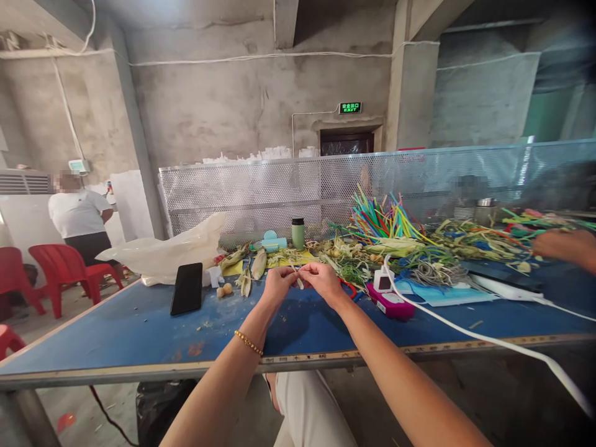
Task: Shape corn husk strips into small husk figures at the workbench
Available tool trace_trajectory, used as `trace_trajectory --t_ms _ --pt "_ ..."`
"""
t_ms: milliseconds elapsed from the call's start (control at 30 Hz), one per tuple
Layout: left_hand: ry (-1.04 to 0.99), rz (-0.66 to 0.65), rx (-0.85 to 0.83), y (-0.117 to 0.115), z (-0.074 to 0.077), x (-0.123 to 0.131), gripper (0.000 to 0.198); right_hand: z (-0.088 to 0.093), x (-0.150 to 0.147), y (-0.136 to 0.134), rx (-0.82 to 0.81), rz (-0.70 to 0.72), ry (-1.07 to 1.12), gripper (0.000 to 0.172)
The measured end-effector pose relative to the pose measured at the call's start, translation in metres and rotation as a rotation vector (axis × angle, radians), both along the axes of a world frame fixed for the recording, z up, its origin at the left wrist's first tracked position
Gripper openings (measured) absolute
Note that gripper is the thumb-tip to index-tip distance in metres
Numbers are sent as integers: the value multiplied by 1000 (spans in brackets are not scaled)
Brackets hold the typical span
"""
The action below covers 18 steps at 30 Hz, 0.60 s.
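My left hand (278, 282) and my right hand (323, 280) meet above the blue table (130, 329), fingers pinched together on a thin pale strip (297, 277) held between them. A gold bead bracelet (248, 343) circles my left wrist. Just beyond my hands lie pale husk-like leaves (254, 266) and a heap of green and yellow strips (344, 257). A bundle of coloured straws (379, 217) fans out behind them.
A black phone (187, 288) lies left of my hands, with a white plastic bag (172, 248) behind it. A pink device (390, 301) with a white cable, a green cup (298, 233) and a mesh screen (326, 186) stand further off. Another person's hand (561, 245) reaches in at right. Red chairs (60, 267) stand left.
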<state>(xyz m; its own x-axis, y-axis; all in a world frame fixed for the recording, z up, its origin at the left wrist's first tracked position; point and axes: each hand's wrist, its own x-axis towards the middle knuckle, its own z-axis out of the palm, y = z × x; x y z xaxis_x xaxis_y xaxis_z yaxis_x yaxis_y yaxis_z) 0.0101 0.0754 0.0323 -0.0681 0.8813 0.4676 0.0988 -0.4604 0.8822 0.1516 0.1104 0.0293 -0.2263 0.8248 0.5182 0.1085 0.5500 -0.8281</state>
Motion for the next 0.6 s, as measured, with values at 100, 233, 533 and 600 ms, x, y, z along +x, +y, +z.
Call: trace_trajectory --t_ms 100,233,533,600 --pt "-27 11 -28 4 -4 -1 8 1 0 -2 -26 -27 9 16" --pt "-14 7 -33 9 -8 0 6 -1 -1 1 -15 -51 -27 16" --pt "-67 69 -61 7 -8 4 5 -8 -3 8 41 -115 -101 14" --pt "-71 71 -61 7 -8 4 7 -7 -3 7 29 -120 -101 13"
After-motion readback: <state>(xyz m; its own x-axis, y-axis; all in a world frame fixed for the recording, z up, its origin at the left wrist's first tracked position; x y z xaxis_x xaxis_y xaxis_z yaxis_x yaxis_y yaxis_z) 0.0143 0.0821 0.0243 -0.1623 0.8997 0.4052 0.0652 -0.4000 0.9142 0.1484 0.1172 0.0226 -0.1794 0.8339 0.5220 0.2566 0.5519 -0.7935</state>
